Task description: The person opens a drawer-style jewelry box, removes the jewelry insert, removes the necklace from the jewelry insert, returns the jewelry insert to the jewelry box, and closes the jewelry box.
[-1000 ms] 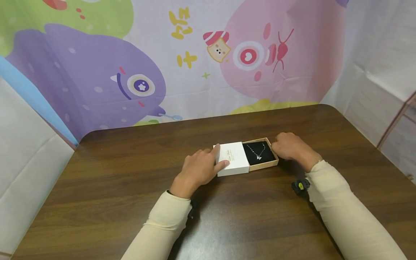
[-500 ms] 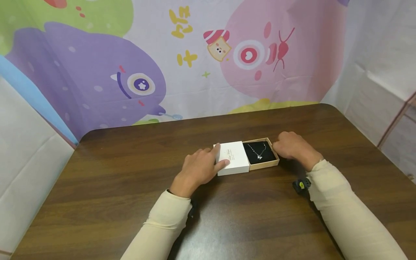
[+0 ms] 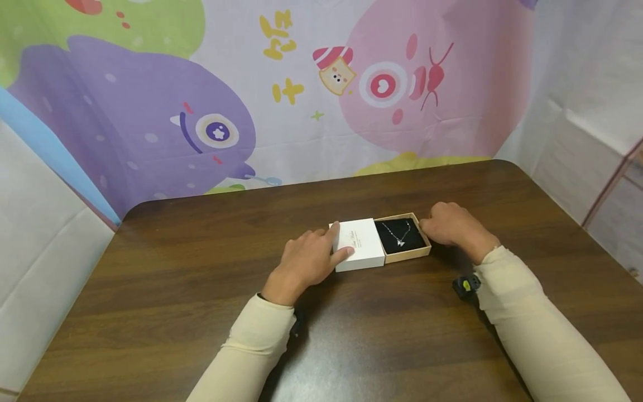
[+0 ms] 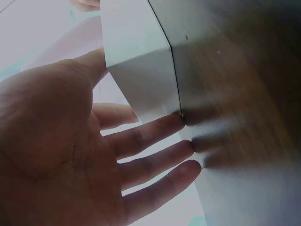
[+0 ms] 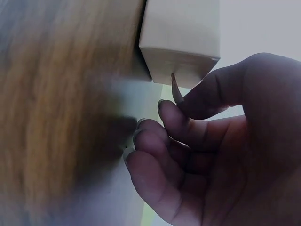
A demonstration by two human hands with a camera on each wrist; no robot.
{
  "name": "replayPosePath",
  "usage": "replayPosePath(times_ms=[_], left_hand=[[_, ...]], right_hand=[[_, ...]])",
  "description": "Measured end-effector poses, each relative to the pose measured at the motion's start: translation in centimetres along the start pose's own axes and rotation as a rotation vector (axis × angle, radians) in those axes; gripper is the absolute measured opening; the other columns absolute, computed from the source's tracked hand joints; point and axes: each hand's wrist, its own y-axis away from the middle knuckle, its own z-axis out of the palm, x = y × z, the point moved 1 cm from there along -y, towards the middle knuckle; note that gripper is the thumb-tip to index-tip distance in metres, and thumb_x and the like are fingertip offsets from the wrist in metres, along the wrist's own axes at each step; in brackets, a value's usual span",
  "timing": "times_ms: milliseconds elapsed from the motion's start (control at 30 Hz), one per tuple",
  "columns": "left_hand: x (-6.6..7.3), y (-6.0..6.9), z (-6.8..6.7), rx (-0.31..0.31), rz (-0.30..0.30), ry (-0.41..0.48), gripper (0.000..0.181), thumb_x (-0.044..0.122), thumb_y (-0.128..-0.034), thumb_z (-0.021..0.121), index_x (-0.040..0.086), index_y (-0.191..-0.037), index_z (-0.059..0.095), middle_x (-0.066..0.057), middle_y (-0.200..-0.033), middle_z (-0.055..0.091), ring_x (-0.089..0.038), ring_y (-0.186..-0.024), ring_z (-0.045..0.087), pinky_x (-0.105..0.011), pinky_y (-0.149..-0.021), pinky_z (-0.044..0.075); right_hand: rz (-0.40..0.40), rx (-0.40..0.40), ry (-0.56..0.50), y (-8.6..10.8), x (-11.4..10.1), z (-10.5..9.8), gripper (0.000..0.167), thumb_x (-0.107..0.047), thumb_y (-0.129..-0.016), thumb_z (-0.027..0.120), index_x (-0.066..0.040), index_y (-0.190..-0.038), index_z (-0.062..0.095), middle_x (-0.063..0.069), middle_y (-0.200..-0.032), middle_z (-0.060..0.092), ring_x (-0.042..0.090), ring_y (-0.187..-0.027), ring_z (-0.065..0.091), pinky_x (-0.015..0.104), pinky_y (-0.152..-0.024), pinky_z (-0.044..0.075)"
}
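In the head view, we see a flat white cardboard sleeve (image 3: 364,245) lying on the dark brown wood-grain table (image 3: 201,240), with a shallow tan cardboard tray (image 3: 408,256) jutting from its right end. Inside the tray, a fine silver necklace with a small pendant (image 3: 400,243) rests on a square black pad (image 3: 414,241). Sleeve and tray share one long axis running sideways between our hands: our left hand (image 3: 307,258) is nearer the sleeve, our right hand (image 3: 449,224) nearer the tray, just beyond its outer end. The pull line, we judge, lies along that axis.

In the left wrist view, our left fingers are straight and spread, gripping nothing; three fingertips meet the table beside the sleeve's end, while the thumb reaches along its top.

In the right wrist view, our thumb and forefinger are closed together, pinching a thin brown strip (image 5: 176,89) that stands out from the tray's end face; the other fingers curl loosely below. The tray lies straight ahead of that pinch, apart from the fingertips.
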Motion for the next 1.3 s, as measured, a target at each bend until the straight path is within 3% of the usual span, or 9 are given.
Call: replayPosePath(times_ms=[467,1033,1300], left_hand=[[0.10,0.02,-0.16,-0.007,-0.005,-0.005,0.073,0.060,-0.1007,0.045,0.016,-0.158,0.033,-0.009,-0.145,0.054,-0.030,-0.124,0.056,-0.054,-0.089,0.048],[0.04,-0.04,-0.07,-0.016,-0.010,-0.011,0.074,0.061,-0.1007,0.044,0.017,-0.158,0.032,-0.008,-0.144,0.055,-0.028,-0.125,0.056,-0.054,-0.090,0.048],[0.12,0.03,-0.19,-0.022,-0.015,-0.004,0.073,0.060,-0.1010,0.044,0.016,-0.158,0.032,-0.009,-0.145,0.054,-0.030,-0.126,0.055,-0.055,-0.091,0.048]], right_hand=[[0.003,0.019,-0.015,0.00,-0.29,-0.22,0.033,-0.024,-0.098,0.046,-0.005,-0.077,0.063,0.011,-0.074,0.054,0.028,-0.069,0.055,0.040,-0.059,0.043],[0.006,0.044,-0.016,0.05,-0.44,-0.15,0.032,-0.025,-0.098,0.047,-0.008,-0.073,0.058,0.008,-0.071,0.052,0.026,-0.067,0.052,0.040,-0.060,0.042],[0.019,0.057,-0.001,0.33,-0.82,-0.38,0.032,-0.029,-0.098,0.050,-0.009,-0.077,0.062,0.008,-0.077,0.057,0.029,-0.074,0.055,0.045,-0.063,0.044]])
